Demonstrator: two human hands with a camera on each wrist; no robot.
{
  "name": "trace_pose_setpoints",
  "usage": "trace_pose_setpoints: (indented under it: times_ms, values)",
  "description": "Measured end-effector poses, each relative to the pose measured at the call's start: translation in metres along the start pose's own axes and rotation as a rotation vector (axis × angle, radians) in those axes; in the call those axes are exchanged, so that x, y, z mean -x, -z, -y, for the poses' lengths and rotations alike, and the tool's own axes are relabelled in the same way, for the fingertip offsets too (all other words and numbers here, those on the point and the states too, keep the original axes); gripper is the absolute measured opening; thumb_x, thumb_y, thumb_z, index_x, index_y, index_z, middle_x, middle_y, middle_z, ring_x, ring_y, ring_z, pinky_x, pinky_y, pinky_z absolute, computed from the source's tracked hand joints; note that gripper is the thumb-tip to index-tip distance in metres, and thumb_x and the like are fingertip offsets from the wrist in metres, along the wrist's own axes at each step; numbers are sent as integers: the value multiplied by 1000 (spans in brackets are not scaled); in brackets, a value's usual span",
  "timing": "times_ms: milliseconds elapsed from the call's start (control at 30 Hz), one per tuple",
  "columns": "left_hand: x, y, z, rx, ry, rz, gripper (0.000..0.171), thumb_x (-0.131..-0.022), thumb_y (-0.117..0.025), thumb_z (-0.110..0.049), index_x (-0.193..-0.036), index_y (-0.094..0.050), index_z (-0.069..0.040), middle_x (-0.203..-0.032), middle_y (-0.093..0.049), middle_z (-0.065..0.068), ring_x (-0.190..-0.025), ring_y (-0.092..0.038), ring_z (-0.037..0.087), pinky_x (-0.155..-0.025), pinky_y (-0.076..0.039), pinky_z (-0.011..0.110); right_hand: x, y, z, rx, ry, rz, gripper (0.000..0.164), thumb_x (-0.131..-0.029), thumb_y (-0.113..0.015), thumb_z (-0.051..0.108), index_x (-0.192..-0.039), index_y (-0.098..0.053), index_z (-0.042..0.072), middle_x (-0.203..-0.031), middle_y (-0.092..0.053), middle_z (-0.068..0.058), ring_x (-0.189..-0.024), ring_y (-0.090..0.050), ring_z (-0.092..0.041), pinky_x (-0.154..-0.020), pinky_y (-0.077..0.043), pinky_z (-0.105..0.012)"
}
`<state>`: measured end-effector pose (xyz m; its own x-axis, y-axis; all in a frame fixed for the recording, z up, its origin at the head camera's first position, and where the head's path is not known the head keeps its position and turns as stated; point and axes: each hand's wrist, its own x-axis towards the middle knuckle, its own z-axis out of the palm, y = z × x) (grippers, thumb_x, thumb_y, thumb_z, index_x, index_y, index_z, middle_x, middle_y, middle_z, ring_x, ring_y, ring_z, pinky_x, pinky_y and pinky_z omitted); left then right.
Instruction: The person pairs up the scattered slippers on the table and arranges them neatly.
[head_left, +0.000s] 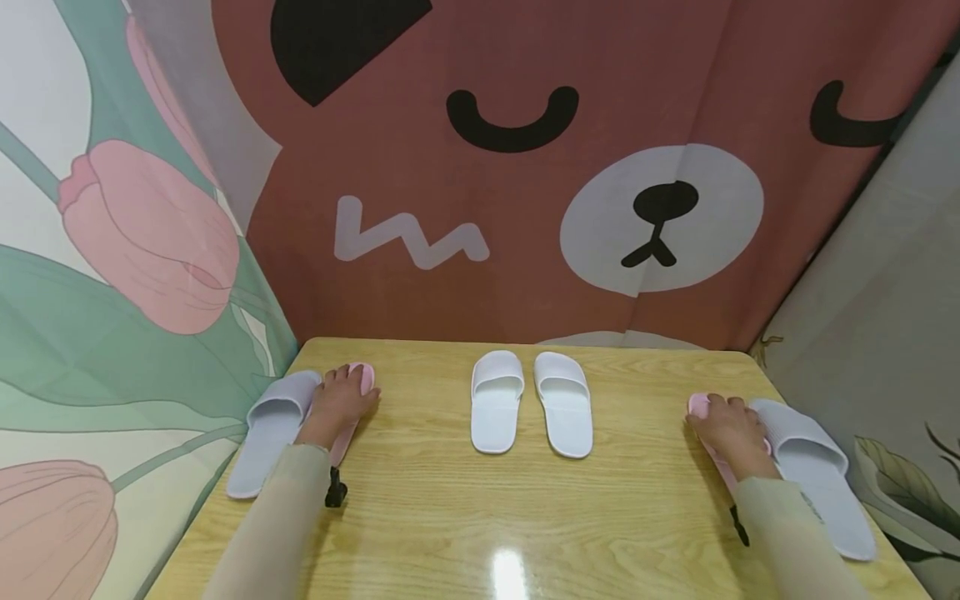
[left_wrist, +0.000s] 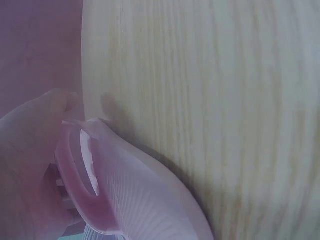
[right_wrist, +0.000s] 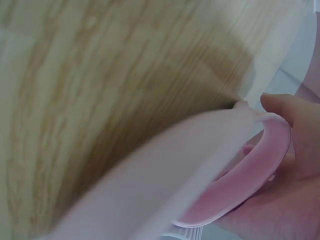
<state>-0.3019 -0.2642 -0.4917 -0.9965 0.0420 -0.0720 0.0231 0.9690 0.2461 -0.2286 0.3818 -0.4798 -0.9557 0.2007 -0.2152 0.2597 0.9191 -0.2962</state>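
Note:
At the table's left side my left hand (head_left: 339, 408) grips a pink slipper (head_left: 367, 379) across its strap, fingers over the top and thumb on the inner side. The left wrist view shows that slipper's ribbed insole (left_wrist: 145, 195) and open strap close up. On the right my right hand (head_left: 731, 432) holds another pink slipper (head_left: 698, 406) by the strap, its thumb near the toe end. Both hands partly cover these slippers in the head view. A large greyish-white slipper (head_left: 258, 450) lies just left of the left hand, and a similar one (head_left: 821, 492) lies right of the right hand.
Two white slippers (head_left: 495, 425) (head_left: 567, 425) lie side by side at the back middle of the wooden table (head_left: 450, 525). Behind it hangs a brown bear-print curtain (head_left: 412, 308); a flower-print curtain (head_left: 150, 350) borders the left, a pale one (head_left: 885, 333) the right.

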Motion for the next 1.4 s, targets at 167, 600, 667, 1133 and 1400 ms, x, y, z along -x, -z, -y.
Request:
trace_pose_setpoints:
  times_ms: [167, 600, 667, 1133, 1400]
  values:
    - [1, -1, 2, 7, 4, -1, 76, -101, -51, -46, -156, -29, 2, -157, -25, 36, -143, -21, 56, -111, -25, 71, 0, -3, -3, 6, 0, -3, 75, -100, -48, 44, -144, -30, -15, -136, -25, -46, -118, -30, -68, -97, -28, -76]
    - [3, -5, 6, 16, 16, -15, 75, -101, -50, -47, -157, -29, 0, -156, -26, 36, -142, -23, 57, -109, -26, 73, 1, -5, -4, -4, 1, 19, 74, -101, -46, 45, -147, -29, -10, -139, -23, -46, -119, -27, -70, -95, -28, -77]
    - [4, -5, 6, 17, 20, -12, 75, -102, -49, -47, -157, -28, -1, -157, -26, 35, -142, -22, 56, -108, -26, 74, 0, -5, -5, 1, 7, 20, 75, -101, -46, 46, -147, -28, -10, -139, -22, -46, -119, -28, -71, -94, -28, -78]
    - [5, -4, 5, 16, 19, -4, 68, -104, -39, -43, -159, -27, -5, -158, -25, 32, -144, -19, 54, -105, -27, 76, 1, -1, -4, -42, 19, 74, 82, -101, -48, 46, -155, -19, -8, -144, -12, -48, -123, -18, -73, -98, -19, -81]
    - [7, -1, 1, 13, 8, -10, 67, -104, -42, -41, -158, -29, -4, -157, -27, 33, -143, -22, 55, -104, -29, 75, 0, 1, -5, -46, 15, 88, 83, -101, -45, 48, -156, -15, -6, -144, -11, -48, -122, -17, -73, -96, -20, -82]
